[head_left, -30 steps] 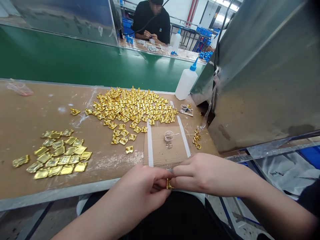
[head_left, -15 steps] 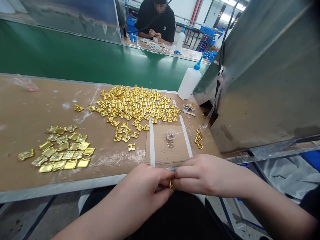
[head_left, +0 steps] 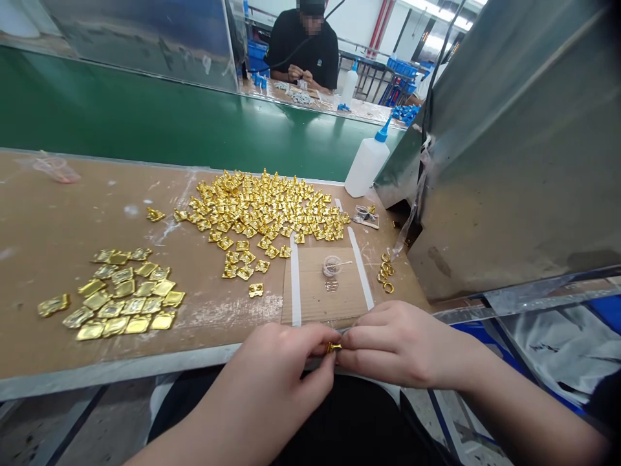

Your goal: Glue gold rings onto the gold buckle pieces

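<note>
Just over the front edge of the table, my left hand (head_left: 284, 362) pinches a small gold metal piece (head_left: 334, 347) between thumb and forefinger. My right hand (head_left: 398, 343) meets it there, its fingers curled and closed against the same piece. Fingers cover most of the piece, so its full shape is hidden. Beyond my hands, a cardboard pad (head_left: 323, 304) bears a small clear cup (head_left: 332, 265) with a thin stick across it. Several gold rings (head_left: 387, 270) lie to the right of the pad.
A large heap of gold pieces (head_left: 262, 204) lies mid-table; flat gold plates (head_left: 126, 294) are grouped at left. A white bottle with a blue tip (head_left: 367, 165) stands behind. A metal panel (head_left: 514, 162) rises at right. Past the green belt (head_left: 160, 116) sits a person (head_left: 303, 48).
The gold piece has turned between my fingers and now shows a narrower side. Both hands stay together at the table edge. The view has shifted slightly.
</note>
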Demonstrator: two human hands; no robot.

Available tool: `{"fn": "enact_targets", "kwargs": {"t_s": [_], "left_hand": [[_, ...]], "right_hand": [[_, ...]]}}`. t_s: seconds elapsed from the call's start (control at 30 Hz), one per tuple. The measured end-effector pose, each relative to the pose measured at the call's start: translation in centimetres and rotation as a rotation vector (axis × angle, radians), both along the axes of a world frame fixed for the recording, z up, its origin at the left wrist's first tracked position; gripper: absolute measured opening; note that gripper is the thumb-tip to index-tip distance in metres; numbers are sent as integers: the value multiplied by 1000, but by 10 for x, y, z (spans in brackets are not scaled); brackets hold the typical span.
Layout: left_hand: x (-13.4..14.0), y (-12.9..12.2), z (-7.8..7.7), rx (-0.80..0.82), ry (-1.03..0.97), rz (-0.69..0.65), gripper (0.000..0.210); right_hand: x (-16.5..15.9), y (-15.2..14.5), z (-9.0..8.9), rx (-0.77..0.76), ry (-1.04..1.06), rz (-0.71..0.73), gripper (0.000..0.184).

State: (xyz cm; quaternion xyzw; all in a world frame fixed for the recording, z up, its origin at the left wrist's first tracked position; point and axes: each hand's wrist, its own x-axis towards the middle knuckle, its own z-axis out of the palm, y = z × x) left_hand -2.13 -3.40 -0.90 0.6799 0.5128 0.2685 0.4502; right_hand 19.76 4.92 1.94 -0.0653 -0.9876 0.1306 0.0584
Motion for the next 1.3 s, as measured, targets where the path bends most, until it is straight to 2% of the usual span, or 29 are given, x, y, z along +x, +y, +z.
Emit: {"fn": "enact_targets", "kwargs": {"t_s": [0.17,0.23,0.3,0.37,0.47,0.53,0.6,0.7,0.77,1.03,1.17,1.3], "left_hand": [[0,-2,-5,101,58,40,30],[0,-2,-5,184,89,70,28],[-2,-3,-5,294,114,97,26],[-5,-5,-6,399,127,117,23],[-9,-7,-10,512,160,134,24],[-12,-8,-13,566,196,133,27],[-14,-8,-16,605,227,134,31],[-16,-8,-19,624,258,126,35],[-17,-8,-19,611,275,109,34],[-15,-13,-12,563,284,106,27],[-17,-12,-12,612,305,63,28],[-20,-6,-12,696,297,26,28]], "right_hand": [[0,-2,0,133,102,42,26],[0,-3,-3,113,140,28,24],[0,-5,-8,19,249,-15,20],[-2,-11,-16,-132,435,-117,17],[-10,-25,-31,-358,692,-390,13],[-16,-34,-39,-553,744,-583,11],[-22,-41,-46,-854,747,-730,22],[-29,-48,-52,-1319,727,-786,34],[-32,-51,-54,-1456,751,-762,38],[-40,-60,-55,-1496,861,-749,36],[-40,-58,-56,-1517,841,-731,36],[-41,-58,-55,-1611,851,-722,38]]}}
